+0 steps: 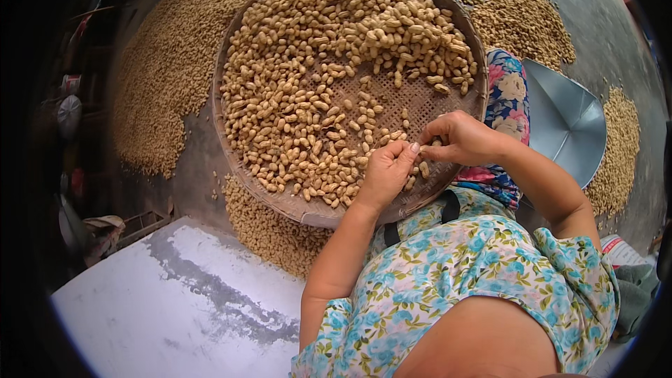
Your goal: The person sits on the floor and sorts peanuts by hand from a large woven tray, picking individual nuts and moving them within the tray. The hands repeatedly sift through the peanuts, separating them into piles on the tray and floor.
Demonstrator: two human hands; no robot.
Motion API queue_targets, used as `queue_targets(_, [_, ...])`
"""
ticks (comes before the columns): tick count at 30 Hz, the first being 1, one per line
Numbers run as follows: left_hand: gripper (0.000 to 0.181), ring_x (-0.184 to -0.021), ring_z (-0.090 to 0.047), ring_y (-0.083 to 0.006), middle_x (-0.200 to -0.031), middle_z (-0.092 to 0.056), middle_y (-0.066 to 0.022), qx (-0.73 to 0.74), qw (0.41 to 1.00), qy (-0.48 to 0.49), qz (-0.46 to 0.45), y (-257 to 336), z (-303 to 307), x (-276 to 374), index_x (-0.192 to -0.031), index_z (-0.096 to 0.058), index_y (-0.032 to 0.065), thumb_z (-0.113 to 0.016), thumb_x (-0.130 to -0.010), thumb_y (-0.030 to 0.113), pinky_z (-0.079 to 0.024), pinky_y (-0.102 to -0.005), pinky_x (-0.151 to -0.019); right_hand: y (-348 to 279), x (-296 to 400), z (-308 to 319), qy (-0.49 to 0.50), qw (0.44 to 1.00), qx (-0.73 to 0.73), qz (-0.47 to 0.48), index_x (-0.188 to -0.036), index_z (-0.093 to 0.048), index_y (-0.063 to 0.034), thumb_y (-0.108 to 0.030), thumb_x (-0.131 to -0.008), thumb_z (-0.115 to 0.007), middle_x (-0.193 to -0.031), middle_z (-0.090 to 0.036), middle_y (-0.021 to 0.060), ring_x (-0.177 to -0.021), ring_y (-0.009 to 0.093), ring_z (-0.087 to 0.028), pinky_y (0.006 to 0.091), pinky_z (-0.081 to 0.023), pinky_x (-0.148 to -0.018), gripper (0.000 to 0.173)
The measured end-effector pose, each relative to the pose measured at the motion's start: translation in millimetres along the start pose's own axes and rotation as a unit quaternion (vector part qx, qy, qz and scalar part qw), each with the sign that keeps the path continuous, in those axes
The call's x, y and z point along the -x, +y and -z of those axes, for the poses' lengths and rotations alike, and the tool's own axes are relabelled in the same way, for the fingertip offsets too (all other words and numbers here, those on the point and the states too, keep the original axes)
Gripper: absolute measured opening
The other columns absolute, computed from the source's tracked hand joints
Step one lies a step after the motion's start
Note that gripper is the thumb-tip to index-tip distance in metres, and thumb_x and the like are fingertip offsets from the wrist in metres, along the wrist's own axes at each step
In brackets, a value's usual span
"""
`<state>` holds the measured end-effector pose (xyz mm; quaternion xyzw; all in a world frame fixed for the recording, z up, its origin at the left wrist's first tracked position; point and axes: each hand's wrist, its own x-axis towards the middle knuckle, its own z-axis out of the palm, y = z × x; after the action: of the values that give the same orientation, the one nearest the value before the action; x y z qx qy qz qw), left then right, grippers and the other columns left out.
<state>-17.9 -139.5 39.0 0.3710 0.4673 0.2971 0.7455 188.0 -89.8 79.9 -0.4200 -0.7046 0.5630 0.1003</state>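
Observation:
A round woven bamboo tray (pixel 310 215) lies in front of me, holding many unshelled peanuts (pixel 273 115), with a higher heap (pixel 409 31) at its upper right. Over the tray's lower right part, my left hand (pixel 389 168) and my right hand (pixel 457 139) meet at the fingertips. Thumbs and forefingers are pinched together on something small, probably a peanut, mostly covered by the fingers. Under the curled fingers of my right hand a darker peanut (pixel 436 142) shows. Loose peanuts lie on the weave just below the hands.
A large peanut pile (pixel 173 52) covers the floor at left, and another (pixel 278 231) lies below the tray. At right are a metal dustpan-like scoop (pixel 567 121), a darker pile (pixel 520 21) and a paler one (pixel 619 152). A white, worn wall or slab (pixel 184 294) stands at lower left.

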Motion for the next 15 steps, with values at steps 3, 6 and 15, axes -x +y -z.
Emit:
queue_targets(3, [0.024, -0.046, -0.042, -0.0020, -0.063, -0.051, 0.0050, 0.114, 0.993, 0.005, 0.016, 7, -3, 8, -0.083, -0.061, 0.0078, -0.057, -0.099, 0.025, -0.031, -0.0163, -0.040, 15, -4, -14, 0.017, 0.978, -0.206, -0.020, -0.096, -0.070, 0.0015, -0.017, -0.088, -0.068, -0.075, -0.067, 0.0028, -0.066, 0.006, -0.058, 0.0252, -0.047, -0.060, 0.021])
queue_targets(6, [0.021, -0.047, -0.043, -0.0014, -0.063, -0.052, 0.0052, 0.158, 0.987, 0.017, 0.014, 4, -2, 12, -0.082, -0.062, 0.0078, -0.057, -0.098, 0.021, -0.032, -0.0151, -0.042, 17, -6, -19, 0.012, 0.974, -0.224, -0.042, -0.096, -0.070, 0.0021, -0.016, -0.087, -0.070, -0.076, -0.065, -0.0014, -0.069, 0.002, -0.054, 0.0206, -0.044, -0.059, 0.020])
queue_targets(15, [0.032, -0.060, -0.064, -0.0259, -0.070, -0.065, -0.0102, -0.367, 0.882, 0.233, -0.183, 1, -4, 27, -0.112, -0.064, 0.0046, -0.071, -0.086, 0.022, -0.049, -0.0351, -0.056, 19, -9, -29, 0.240, 0.948, 0.208, 0.029, -0.087, -0.066, -0.0053, -0.016, -0.080, -0.068, -0.083, -0.066, 0.0133, -0.073, 0.033, -0.065, 0.0404, -0.053, -0.069, 0.013])
